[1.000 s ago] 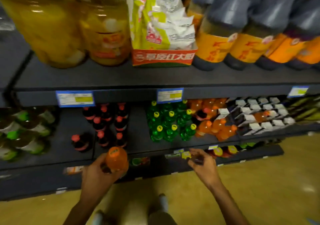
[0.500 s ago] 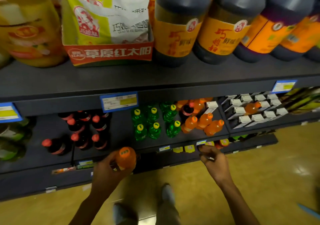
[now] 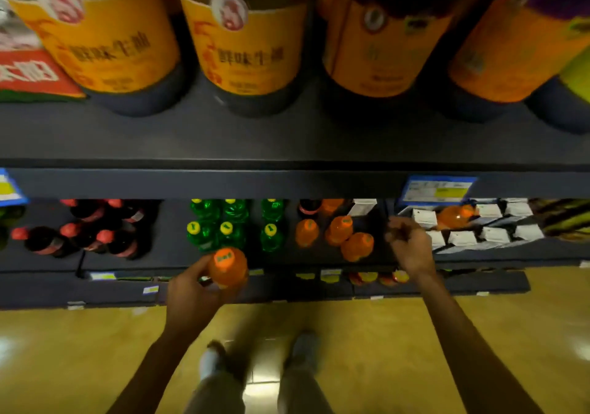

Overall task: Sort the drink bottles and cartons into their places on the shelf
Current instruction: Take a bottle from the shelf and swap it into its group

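The dark shelf unit fills most of your view, its top board carrying a row of big jugs with orange labels that stand side by side right across the frame. Below you, the yellow floor runs under your shoes.

On the middle board, from left to right, stand dark bottles with red caps, green bottles with yellow caps, a cluster of orange bottles, and then rows of white cartons. One more orange bottle lies tipped among the cartons, just beyond your right hand.

Your left hand is wrapped around an orange bottle with an orange cap, holding it upright at the front lip of the middle board, just in front of the green bottles and to the left of the orange cluster. It is off the board, in the air.

Your right hand reaches over the front of the same board, between the orange cluster and the cartons. Its fingers are curled inward, loosely bunched; it is blurred, and you cannot tell whether anything is pinched in them.

A blue and yellow price tag sits on the shelf edge above that hand.
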Available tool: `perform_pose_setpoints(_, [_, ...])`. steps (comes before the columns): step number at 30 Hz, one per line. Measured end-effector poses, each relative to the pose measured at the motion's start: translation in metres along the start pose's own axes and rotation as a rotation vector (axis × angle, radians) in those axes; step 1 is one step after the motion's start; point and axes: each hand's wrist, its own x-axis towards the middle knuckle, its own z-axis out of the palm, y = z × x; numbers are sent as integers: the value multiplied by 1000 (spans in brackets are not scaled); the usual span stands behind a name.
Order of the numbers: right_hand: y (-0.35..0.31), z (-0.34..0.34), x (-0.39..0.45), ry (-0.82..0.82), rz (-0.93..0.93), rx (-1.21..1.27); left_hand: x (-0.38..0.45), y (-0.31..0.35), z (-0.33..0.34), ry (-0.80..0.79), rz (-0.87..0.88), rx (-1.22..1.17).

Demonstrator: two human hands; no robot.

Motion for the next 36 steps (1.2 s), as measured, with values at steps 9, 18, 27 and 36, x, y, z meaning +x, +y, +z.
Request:
perform_pose_setpoints(9, [36, 37, 106, -230, 214, -179, 18, 28, 55, -9, 32, -21])
perform_pose_setpoints(18, [44, 76, 155, -246, 24, -360, -1, 17, 63, 10, 72, -26])
perform_pose_setpoints(27, [2, -27, 49, -39, -126, -98, -15, 57, 33, -2, 55, -20])
perform_pose_setpoints(36, [17, -105, -70, -3, -163, 81, -18, 125, 60, -37, 200, -34])
